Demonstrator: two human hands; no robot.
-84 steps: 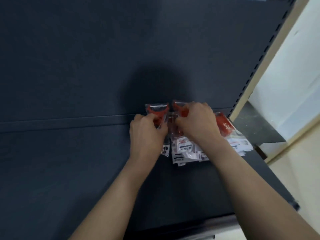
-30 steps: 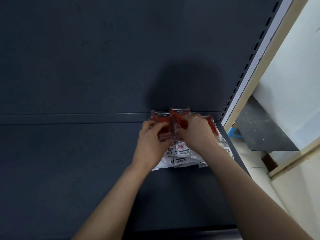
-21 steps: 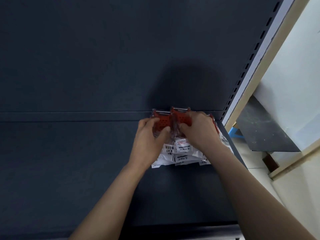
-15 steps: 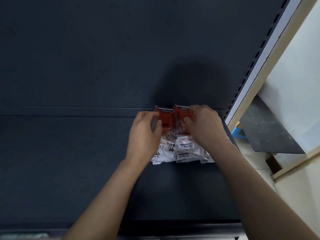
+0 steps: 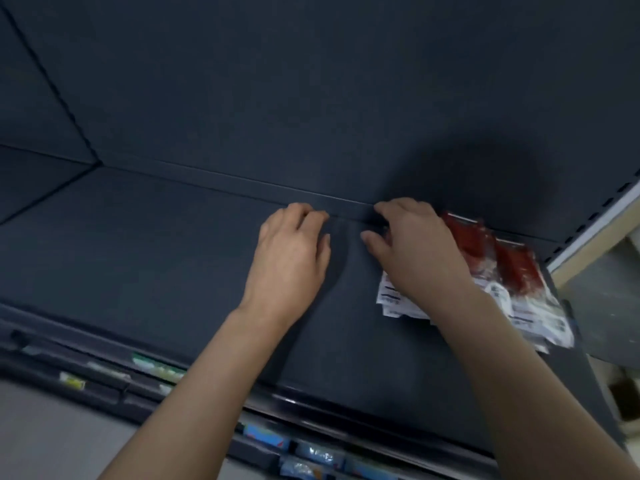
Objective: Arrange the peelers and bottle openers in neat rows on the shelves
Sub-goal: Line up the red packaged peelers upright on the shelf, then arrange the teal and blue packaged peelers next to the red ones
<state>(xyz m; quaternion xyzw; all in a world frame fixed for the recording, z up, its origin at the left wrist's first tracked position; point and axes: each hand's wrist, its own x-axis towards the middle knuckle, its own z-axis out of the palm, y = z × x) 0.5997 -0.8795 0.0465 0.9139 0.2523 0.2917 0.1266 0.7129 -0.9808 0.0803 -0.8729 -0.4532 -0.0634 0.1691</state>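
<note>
Head view gives me both hands up near the back of the dark grey metal shelf (image 5: 166, 258), close to the seam with the matching back panel (image 5: 311, 98). The left hand (image 5: 291, 258) sits knuckles up, fingers loosely bent with the tips down on bare shelf, and it holds nothing. The right hand (image 5: 415, 258) is just beside it, thumb spread and fingers loosely bent toward the seam. I can see nothing pinched in it. Its heel and wrist cross the left edge of the pile, though I cannot tell whether they press on it. The pile itself, clear plastic packets with red tools inside and white printed cards (image 5: 512, 271), lies at the right end of the shelf. The packets are fanned and overlapping, red ends toward the back panel, card ends toward me. Whether they are peelers or bottle openers I cannot make out. I judge each packet to be light and flat, stiff only where the red tool sits and floppy at the card end. The glossy sleeves will likely slide over one another, so a push on the top one may skew the whole fan. I would take hold across the red tool body, thumb on one side and fingers on the other. I would lift one packet clear before setting it down, not drag it by the loose film edge.
</note>
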